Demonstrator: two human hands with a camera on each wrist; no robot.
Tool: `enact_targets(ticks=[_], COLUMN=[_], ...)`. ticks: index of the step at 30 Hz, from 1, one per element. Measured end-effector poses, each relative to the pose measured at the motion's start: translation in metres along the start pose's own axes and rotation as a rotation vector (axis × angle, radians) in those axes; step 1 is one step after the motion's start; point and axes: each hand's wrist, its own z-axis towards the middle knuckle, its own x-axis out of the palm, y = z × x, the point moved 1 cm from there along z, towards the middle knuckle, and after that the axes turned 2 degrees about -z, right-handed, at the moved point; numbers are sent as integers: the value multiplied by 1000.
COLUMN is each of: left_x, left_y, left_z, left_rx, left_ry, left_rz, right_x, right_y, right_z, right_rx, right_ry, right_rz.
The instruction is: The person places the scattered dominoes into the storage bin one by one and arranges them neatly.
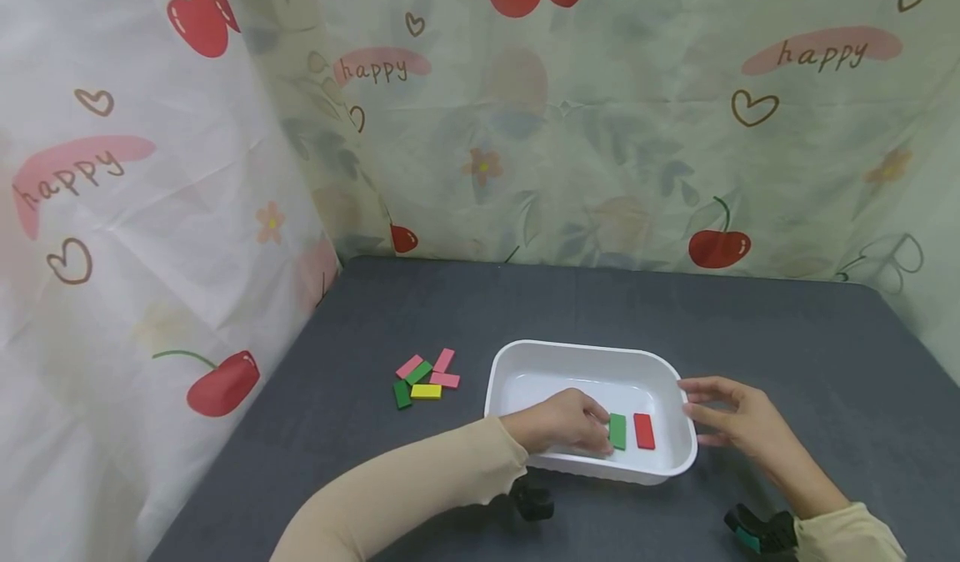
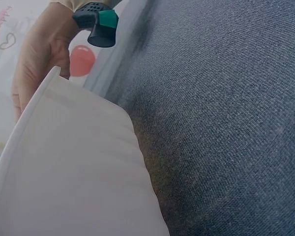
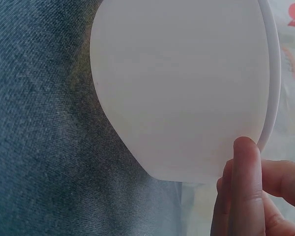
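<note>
Green block [image 1: 617, 431] touching left hand [image 1: 564, 422].

1. Both arms are in long beige sleeves, snug at the cuffs.
2. Left hand [image 1: 564, 429] has a black gadget strapped under its wrist.
3. Right hand [image 1: 738, 423] has a black-and-teal one behind the wrist.

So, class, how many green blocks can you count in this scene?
3: one green block lies in the white tray beside the left hand; two sit in the pile on the table. The hand may hide more.
</note>
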Motion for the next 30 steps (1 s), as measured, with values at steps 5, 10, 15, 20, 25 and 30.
enact_targets(ticks=[5, 10, 15, 20, 25, 30], left_x=[0, 1, 1, 1, 1, 2], left_y=[-2, -3, -1, 0, 0, -1], left_z=[1, 2, 3, 4, 4, 3], left_rx=[-5, -2, 16, 32, 35, 34], left_ry=[-5, 1, 22, 34, 56, 77], left_rz=[28, 29, -3, -20, -19, -23], right_x=[0, -1, 0, 0, 0, 0], right_y=[0, 0, 1, 0, 0, -1], right_z=[1, 0, 0, 0, 0, 0], right_rx=[4, -5, -18, -16, -17, -18], right_ry=[1, 0, -2, 1, 1, -1], right_rz=[1, 3, 2, -6, -9, -13])
